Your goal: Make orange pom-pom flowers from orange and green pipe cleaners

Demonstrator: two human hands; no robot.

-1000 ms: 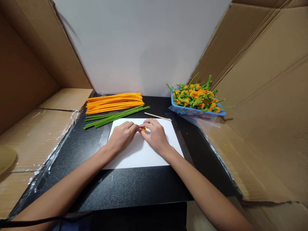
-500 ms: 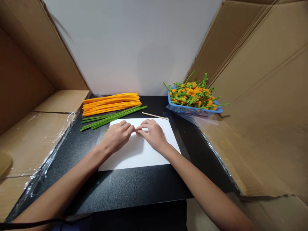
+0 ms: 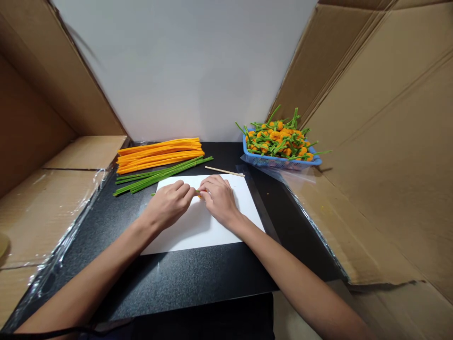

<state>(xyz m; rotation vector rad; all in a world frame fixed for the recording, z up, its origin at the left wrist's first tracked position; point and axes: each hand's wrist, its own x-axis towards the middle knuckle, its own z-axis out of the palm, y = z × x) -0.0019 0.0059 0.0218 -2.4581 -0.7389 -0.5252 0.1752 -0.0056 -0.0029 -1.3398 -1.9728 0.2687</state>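
Over a white sheet of paper (image 3: 198,231) my two hands meet, fingertips nearly touching. My left hand (image 3: 173,200) is closed on a green pipe cleaner (image 3: 153,194), whose end sticks out to the left behind the knuckles. The fingers of my right hand (image 3: 219,196) are pinched at a small orange piece (image 3: 200,196), mostly hidden, where the green stem shows between the hands. A thin wooden stick (image 3: 224,171) lies just beyond the paper's far edge.
Orange pipe cleaners (image 3: 159,155) and green pipe cleaners (image 3: 163,175) lie in bundles at the back left. A blue basket (image 3: 283,163) heaped with orange-and-green pieces stands at the back right. Cardboard walls (image 3: 382,141) flank the black table (image 3: 198,274).
A bit of orange and green now shows between my fingertips. My hands stay together over the paper; the whole view has shifted slightly.
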